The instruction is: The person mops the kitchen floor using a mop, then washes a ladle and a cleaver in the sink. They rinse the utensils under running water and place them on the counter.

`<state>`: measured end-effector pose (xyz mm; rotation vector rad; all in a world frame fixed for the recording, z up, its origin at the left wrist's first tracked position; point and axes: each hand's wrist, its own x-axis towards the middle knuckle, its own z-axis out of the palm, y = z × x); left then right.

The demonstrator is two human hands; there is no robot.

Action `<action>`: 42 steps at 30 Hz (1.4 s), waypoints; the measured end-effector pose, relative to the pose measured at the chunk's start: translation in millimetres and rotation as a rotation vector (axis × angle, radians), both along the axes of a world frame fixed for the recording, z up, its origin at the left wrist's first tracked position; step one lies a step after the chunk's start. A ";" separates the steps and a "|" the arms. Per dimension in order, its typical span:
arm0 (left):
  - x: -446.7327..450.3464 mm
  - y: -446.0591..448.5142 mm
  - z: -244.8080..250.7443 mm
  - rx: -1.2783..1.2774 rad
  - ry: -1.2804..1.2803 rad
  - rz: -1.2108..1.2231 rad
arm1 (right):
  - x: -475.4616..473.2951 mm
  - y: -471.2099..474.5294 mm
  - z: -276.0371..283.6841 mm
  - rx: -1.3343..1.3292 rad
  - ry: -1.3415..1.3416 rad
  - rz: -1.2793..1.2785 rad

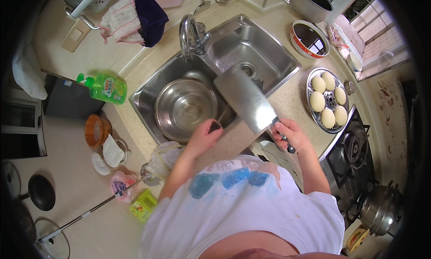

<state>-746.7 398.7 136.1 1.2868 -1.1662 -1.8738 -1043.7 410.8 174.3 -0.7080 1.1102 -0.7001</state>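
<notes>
My right hand [292,135] grips the black handle of a wide steel cleaver [245,97]. Its broad blade points up and left, over the sink's front edge. In my left hand [203,137] is a small dark-handled tool [214,126]; its thin shaft, perhaps a knife blade, reaches over the left basin. Below sits a large stainless-steel bowl [186,109] inside the double-basin sink [136,99]. The right basin [232,45] has a drain strainer [247,69] with a dark scrap beside it. A chrome faucet [188,36] rises behind the divider.
On the right counter a steel steamer rack [330,99] carries several pale round buns. Behind it stand a red-rimmed bowl [309,39] of dark liquid and a metal pot [310,4]. A gas stove [352,151] lies right; a green soap bottle [107,87] stands left. A mop pole [94,206] crosses lower left.
</notes>
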 end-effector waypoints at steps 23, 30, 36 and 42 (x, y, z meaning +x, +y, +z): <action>-27.6 -0.6 0.8 0.183 0.097 -0.150 | 39.0 -42.7 11.3 -1.108 1.052 -0.173; -3.7 -18.5 10.5 0.169 0.130 0.124 | 29.3 28.3 -20.7 -0.925 1.069 0.153; 18.5 -24.4 14.7 0.120 0.138 0.136 | -14.7 80.6 -34.5 -0.546 0.457 0.090; 1.6 -7.8 15.0 0.096 0.119 -0.086 | 8.1 22.5 -36.5 0.021 -0.259 -0.117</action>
